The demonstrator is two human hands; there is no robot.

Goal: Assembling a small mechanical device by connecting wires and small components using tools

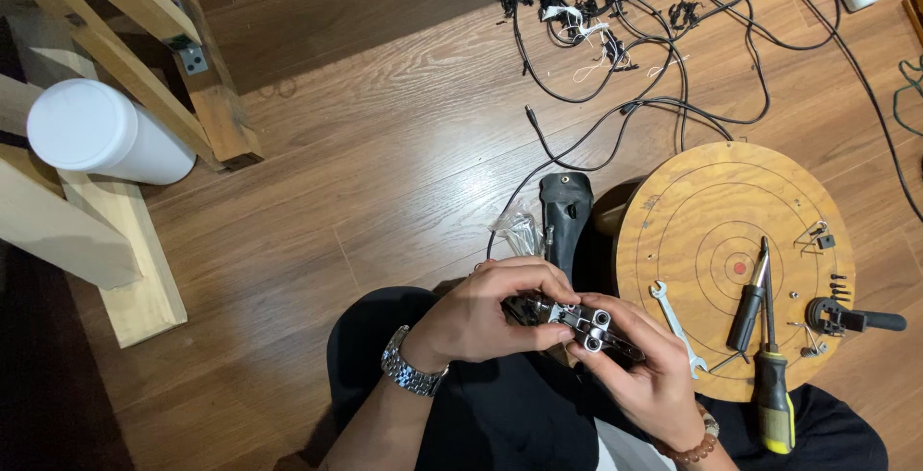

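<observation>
My left hand (486,315), with a metal watch on the wrist, and my right hand (646,367), with a bead bracelet, hold one small metal mechanical part (588,323) between them over my lap. The part is silver and black with round holes on its end. Left fingers pinch its left end; right fingers cradle it from below. Part of it is hidden by the fingers.
A round wooden board (711,192) on the right bears a small wrench (675,313), two screwdrivers (769,375), a black-handled tool (851,318) and small screws. A black pouch (564,211) lies beside it. Tangled black cables (615,19) lie beyond. A white cylinder (101,133) and wooden frame (125,38) stand at left.
</observation>
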